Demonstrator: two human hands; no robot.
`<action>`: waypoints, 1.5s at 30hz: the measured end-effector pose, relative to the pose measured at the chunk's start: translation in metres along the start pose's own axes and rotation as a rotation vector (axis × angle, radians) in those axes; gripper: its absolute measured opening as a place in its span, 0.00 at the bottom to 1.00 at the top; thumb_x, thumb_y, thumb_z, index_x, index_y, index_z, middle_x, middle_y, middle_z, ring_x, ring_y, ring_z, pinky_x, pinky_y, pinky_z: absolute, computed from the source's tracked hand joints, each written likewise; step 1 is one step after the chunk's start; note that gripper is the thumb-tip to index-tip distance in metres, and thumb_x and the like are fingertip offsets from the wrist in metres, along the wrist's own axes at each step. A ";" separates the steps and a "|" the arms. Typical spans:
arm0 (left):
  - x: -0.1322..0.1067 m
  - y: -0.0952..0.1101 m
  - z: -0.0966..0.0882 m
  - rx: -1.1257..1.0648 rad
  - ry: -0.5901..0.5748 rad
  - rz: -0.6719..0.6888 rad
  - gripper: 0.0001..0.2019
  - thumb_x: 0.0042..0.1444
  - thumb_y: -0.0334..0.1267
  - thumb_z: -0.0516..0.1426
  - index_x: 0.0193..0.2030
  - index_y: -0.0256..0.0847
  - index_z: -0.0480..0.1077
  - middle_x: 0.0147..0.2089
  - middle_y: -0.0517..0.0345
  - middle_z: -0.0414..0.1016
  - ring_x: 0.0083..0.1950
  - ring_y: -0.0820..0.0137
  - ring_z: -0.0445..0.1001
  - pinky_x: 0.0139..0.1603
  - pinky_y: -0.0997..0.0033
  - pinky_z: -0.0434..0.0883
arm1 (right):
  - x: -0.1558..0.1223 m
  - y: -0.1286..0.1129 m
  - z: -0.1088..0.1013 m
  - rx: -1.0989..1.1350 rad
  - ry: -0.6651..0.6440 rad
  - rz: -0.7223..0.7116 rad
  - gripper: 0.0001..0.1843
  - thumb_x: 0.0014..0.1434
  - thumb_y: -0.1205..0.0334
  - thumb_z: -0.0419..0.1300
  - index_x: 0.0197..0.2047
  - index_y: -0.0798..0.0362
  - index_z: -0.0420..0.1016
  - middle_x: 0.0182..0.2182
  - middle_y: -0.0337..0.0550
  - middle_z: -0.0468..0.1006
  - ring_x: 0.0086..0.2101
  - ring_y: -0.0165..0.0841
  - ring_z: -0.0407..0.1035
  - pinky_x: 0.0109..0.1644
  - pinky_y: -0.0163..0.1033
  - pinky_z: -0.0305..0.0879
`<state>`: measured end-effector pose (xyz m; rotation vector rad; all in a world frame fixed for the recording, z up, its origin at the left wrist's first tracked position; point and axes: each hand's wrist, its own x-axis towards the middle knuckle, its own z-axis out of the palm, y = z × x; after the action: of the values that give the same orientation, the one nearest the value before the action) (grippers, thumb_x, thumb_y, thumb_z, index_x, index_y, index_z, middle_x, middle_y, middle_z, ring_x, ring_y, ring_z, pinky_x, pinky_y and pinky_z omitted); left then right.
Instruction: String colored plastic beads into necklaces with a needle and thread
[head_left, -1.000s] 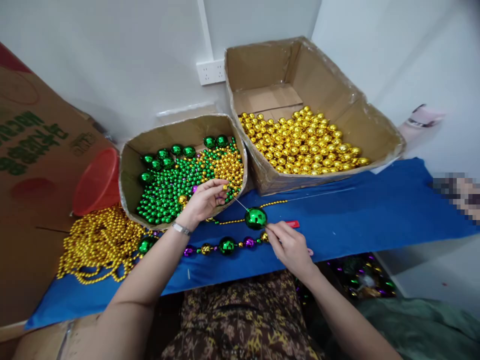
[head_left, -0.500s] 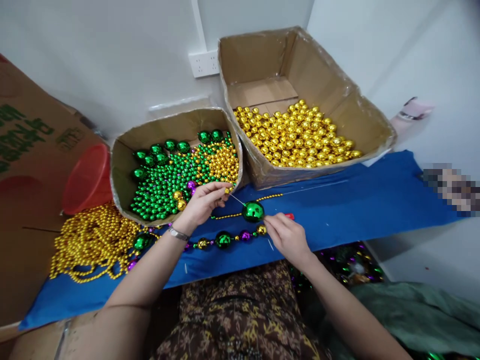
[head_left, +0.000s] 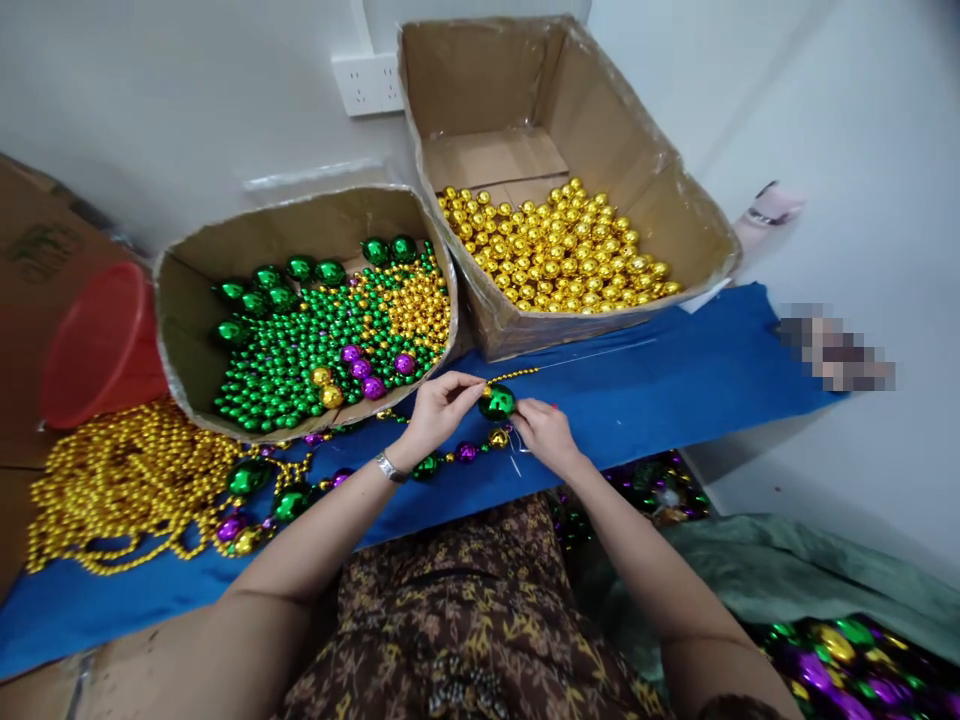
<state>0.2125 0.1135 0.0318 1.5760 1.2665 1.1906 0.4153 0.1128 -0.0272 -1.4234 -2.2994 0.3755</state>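
Note:
Between my two hands, above the blue cloth, is a large shiny green bead (head_left: pixel 496 404). My left hand (head_left: pixel 441 415) pinches a small gold bead (head_left: pixel 486 391) against its left side. My right hand (head_left: pixel 547 436) is closed at its right side, fingertips pressed to the green bead; a thin white thread loops below them. A string of tiny gold beads (head_left: pixel 517 375) runs behind, with a thin thread trailing right. Near my wrists lies a bead garland (head_left: pixel 466 453) of green, purple and gold, partly hidden by my left arm.
A cardboard box (head_left: pixel 176 350) holds green, gold and purple beads. Behind it a larger box (head_left: pixel 637 170) holds gold balls. Gold bead strands (head_left: pixel 112 480) pile up at left beside a red basin (head_left: pixel 97 345). Blue cloth (head_left: pixel 660 400) covers the table; more shiny beads (head_left: pixel 847 665) lie lower right.
My left hand has come in toward the green bead, bringing the small gold bead along the thread against it. My right hand stays at the green bead. The whole view has shifted.

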 end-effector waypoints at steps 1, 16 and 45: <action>-0.001 -0.004 0.002 0.047 0.007 0.023 0.10 0.57 0.43 0.59 0.36 0.38 0.76 0.35 0.54 0.80 0.36 0.68 0.76 0.37 0.71 0.72 | 0.000 0.002 0.002 -0.006 0.001 0.006 0.10 0.64 0.64 0.53 0.36 0.52 0.76 0.33 0.45 0.78 0.35 0.35 0.73 0.38 0.36 0.66; 0.000 0.049 -0.013 -0.098 0.006 0.011 0.08 0.57 0.42 0.59 0.37 0.40 0.76 0.35 0.53 0.78 0.33 0.69 0.74 0.36 0.71 0.71 | 0.012 -0.027 -0.010 0.313 0.216 -0.204 0.11 0.67 0.62 0.51 0.45 0.51 0.74 0.38 0.46 0.79 0.40 0.35 0.74 0.45 0.40 0.72; 0.034 0.020 -0.072 -0.808 0.209 -0.428 0.10 0.56 0.42 0.61 0.33 0.37 0.69 0.33 0.57 0.77 0.37 0.71 0.78 0.45 0.67 0.76 | 0.000 -0.047 -0.014 0.333 0.226 -0.226 0.12 0.66 0.63 0.52 0.48 0.51 0.75 0.36 0.46 0.80 0.35 0.34 0.75 0.41 0.39 0.72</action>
<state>0.1505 0.1432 0.0760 0.5766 0.9804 1.3579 0.3849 0.0920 0.0058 -0.9806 -2.0706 0.4751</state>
